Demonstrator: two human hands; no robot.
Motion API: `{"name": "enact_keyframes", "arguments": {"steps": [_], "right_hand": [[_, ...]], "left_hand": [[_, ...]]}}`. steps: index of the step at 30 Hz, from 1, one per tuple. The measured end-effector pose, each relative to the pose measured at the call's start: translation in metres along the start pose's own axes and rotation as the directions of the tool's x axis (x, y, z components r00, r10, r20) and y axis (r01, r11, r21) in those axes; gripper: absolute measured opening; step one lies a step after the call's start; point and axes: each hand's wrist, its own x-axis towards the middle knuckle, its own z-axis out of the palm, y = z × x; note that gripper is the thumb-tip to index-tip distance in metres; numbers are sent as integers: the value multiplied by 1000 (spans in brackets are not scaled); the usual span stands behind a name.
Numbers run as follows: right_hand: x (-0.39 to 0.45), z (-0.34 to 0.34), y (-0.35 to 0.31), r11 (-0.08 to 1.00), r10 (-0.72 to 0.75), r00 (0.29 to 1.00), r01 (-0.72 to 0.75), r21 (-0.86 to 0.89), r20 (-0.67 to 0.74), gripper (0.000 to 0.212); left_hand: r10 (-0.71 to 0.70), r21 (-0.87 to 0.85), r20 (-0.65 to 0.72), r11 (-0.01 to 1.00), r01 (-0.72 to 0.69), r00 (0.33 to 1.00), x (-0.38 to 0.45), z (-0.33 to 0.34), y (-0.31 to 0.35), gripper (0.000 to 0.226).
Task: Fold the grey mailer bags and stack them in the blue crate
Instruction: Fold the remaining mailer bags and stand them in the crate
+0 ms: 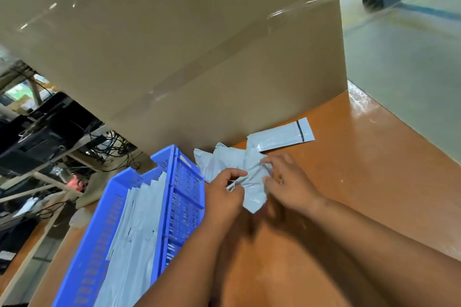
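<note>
Folding: we are partway through one grey mailer bag [249,177], crumpled and held between both hands at the centre of the frame, just above the orange table [374,182].
Left hand: our left hand [224,197] has its fingers curled onto the bag's left edge, pinching it.
Right hand: our right hand [287,182] grips the bag's right side, fingertips tucked into the creased plastic.
Step in hand: we judge this as the fold itself, not the stacking; the bag is bunched, not yet flat or squared.
Next move: it calls for smoothing the creases, bringing the edges together into a neat fold, then carrying the bag left to the blue crate [99,219].
Crate: it sits at the lower left of the frame, touching our left forearm, with pale grey bags [139,219] already lying along its inside.
Waiting bags: a flat bag [282,136] with a dark strip near one end lies right of centre, close against the big cardboard box [174,45]; another rumpled one [212,162] lies just beyond our left hand, beside the crate's far corner.
Box: it fills the upper half of the frame, with clear tape across it.
Writing: we can read no brand, label or print anywhere; the small dark marks on the bags in the crate are too blurred to make out.
Background: tangled cables [104,144] show at the left edge.
</note>
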Motion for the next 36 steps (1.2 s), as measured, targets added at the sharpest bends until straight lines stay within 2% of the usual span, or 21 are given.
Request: {"name": "enact_keyframes", "arguments": {"steps": [2,4,5,7,9,10,12,15,17,22,26,27,29,31,32,34,36], "right_hand": [[-13,-28,-5,991,-81,984,62,-123,-158,44],[-28,-55,-8,956,-148,969,89,-279,-199,43],[-36,-65,-7,926,-155,979,98,-365,-130,45],[-56,-83,-2,848,-68,982,149,-509,175,53],[-78,-88,7,754,38,894,267,-600,446,57],[-93,-90,14,709,78,858,311,-633,508,58],[-123,-91,30,661,105,852,325,-676,513,61],[-147,-95,40,666,98,911,240,-707,401,61],[-152,-96,37,655,102,932,201,-728,349,61],[-158,-92,31,622,224,942,61,-781,252,68],[-154,-89,30,626,254,937,31,-779,241,69],[-153,-90,29,628,245,940,32,-778,237,69],[-150,-97,28,632,186,961,42,-774,204,65],[-144,-109,25,634,107,983,50,-772,151,57],[-140,-115,24,628,82,988,51,-777,131,53],[-134,-122,27,589,88,985,68,-805,147,55],[-134,-120,36,547,127,965,125,-827,229,63]], "left_hand": [[-76,-139,77,987,86,994,-9,6,7,38],[-149,-246,197,949,196,969,-21,15,6,36],[-170,-276,273,929,246,947,-28,22,2,33],[-185,-268,422,910,317,888,-49,39,-9,29],[-193,-201,508,921,334,840,-67,50,-27,33],[-198,-155,530,933,324,825,-76,56,-36,36],[-219,-79,507,951,298,834,-92,64,-51,40],[-276,-97,400,936,340,874,-102,70,-59,31],[-277,-68,347,945,319,896,-104,68,-63,27],[-340,-40,190,935,353,921,-113,73,-68,20],[-339,92,11,937,336,941,-119,79,-64,15],[-291,165,-46,941,295,956,-122,79,-60,18],[-24,367,-125,928,68,992,-129,78,-48,30],[311,450,-93,860,-239,946,-136,84,-27,29],[419,464,-23,808,-362,908,-137,91,-16,28],[477,479,139,735,-480,868,-135,117,2,33],[406,497,241,728,-472,881,-130,148,2,41]]}}
